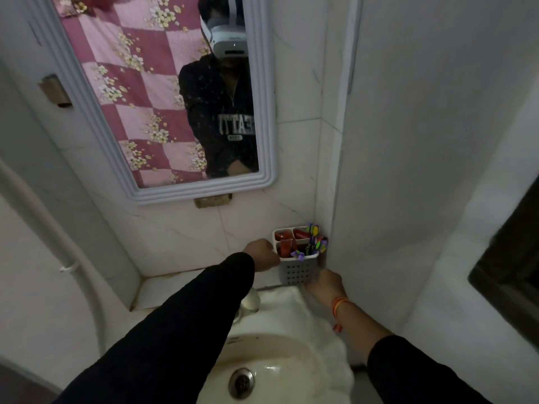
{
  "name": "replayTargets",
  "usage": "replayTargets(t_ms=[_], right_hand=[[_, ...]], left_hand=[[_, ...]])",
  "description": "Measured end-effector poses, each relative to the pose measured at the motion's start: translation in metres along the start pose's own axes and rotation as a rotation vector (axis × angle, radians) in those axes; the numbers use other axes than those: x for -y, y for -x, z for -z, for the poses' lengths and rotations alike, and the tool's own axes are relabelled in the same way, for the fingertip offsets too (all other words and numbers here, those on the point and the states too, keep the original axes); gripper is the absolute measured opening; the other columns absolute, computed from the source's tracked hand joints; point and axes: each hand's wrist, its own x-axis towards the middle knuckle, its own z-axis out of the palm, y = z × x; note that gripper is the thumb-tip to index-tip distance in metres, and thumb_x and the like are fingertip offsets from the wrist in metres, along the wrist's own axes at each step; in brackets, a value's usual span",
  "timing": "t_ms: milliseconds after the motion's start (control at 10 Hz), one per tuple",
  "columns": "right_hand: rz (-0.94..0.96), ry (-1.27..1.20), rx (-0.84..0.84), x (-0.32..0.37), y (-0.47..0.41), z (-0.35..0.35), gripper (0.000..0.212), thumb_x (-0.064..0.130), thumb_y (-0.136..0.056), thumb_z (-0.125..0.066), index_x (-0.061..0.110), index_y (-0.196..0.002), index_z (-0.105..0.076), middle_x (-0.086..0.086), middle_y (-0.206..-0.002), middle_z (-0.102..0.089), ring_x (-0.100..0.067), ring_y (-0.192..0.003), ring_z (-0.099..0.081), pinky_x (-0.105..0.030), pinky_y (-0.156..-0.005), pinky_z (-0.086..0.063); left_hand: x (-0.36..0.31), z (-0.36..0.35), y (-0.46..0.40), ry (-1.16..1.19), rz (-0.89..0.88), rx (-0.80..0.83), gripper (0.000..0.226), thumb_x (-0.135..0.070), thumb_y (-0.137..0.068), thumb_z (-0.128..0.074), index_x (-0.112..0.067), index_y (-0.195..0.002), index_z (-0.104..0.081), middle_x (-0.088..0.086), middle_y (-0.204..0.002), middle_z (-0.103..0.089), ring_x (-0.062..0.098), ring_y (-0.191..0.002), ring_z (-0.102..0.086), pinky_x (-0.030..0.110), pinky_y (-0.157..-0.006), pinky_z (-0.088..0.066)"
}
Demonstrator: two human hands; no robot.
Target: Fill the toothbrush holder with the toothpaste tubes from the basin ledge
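Note:
A grey perforated toothbrush holder (296,271) stands in the wall corner on the ledge behind the basin. Red toothpaste tubes (287,243) stick up in its left and rear compartments, and several colourful toothbrushes (315,243) fill the right side. My left hand (262,255) grips the holder's left rim with closed fingers. My right hand (325,282) holds the holder's lower right side against the corner; its fingers are hidden behind the holder.
A white basin (280,371) with a metal drain (241,382) lies below, a tap (249,301) at its back. The tiled ledge (175,290) runs left. A framed mirror (163,91) hangs above. A white wall closes the right side.

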Motion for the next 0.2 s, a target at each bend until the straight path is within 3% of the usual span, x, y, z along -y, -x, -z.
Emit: replayTargets(t_ms=[100, 200], right_hand=[[0.059, 0.047, -0.021, 0.025, 0.041, 0.014, 0.027, 0.022, -0.089, -0.061, 0.013, -0.109, -0.077, -0.013, -0.114, -0.075, -0.031, -0.108, -0.069, -0.018, -0.08, -0.044], [0.203, 0.002, -0.131, 0.076, 0.083, 0.033, 0.015, 0.014, -0.089, -0.063, 0.009, -0.096, -0.075, -0.012, -0.098, -0.075, -0.029, -0.101, -0.069, -0.025, -0.078, -0.047]], left_hand=[[0.01, 0.019, 0.037, 0.014, -0.098, -0.1, 0.049, -0.023, -0.092, -0.064, -0.01, -0.139, -0.06, 0.009, -0.142, -0.058, 0.026, -0.131, -0.054, 0.028, -0.103, -0.043], [0.024, 0.041, 0.076, 0.021, -0.205, -0.264, 0.038, -0.022, -0.091, -0.063, -0.016, -0.128, -0.069, 0.008, -0.135, -0.065, 0.025, -0.125, -0.059, 0.027, -0.103, -0.045]])
